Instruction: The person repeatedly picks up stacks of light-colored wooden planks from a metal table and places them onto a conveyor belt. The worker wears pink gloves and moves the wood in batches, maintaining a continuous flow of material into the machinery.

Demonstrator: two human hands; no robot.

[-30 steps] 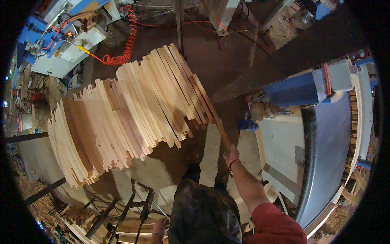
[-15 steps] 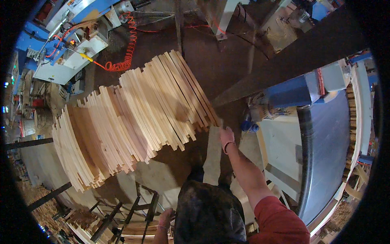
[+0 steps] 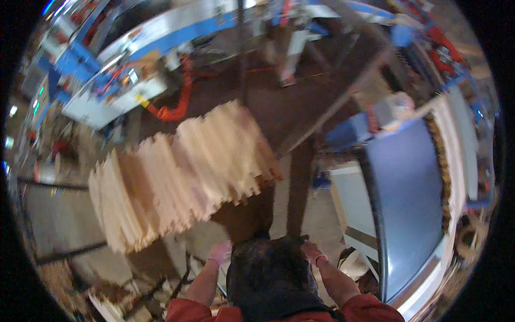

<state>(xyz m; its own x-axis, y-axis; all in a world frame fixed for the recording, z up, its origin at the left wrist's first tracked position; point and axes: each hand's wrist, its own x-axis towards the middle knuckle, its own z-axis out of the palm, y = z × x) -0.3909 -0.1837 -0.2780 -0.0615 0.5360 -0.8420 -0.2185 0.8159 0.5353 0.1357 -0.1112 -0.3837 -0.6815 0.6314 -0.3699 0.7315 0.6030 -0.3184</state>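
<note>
A broad row of pale wooden strips (image 3: 177, 177), laid side by side, stretches across the left and middle of the view, with uneven ends. My left hand (image 3: 221, 251), in a pinkish glove, is beside my dark apron (image 3: 263, 273), a little below the near ends of the strips and apart from them. On the apron's other side is my right hand (image 3: 313, 252), gloved alike and also away from the wood. Motion blur smears the fingers of both hands, so I cannot make out whether they are open or closed. I see nothing held.
A wide dark conveyor belt (image 3: 410, 204) runs along the right. Blue and white machinery (image 3: 115, 99) with a coiled red hose (image 3: 179, 110) stands at the back left. A dark beam (image 3: 338, 104) slants across the right. Metal bars and wood lie at the lower left.
My right hand has left the right end of the strips and drawn back beside the apron. My left hand has come up into fuller view. The head view has shifted and blurred.
</note>
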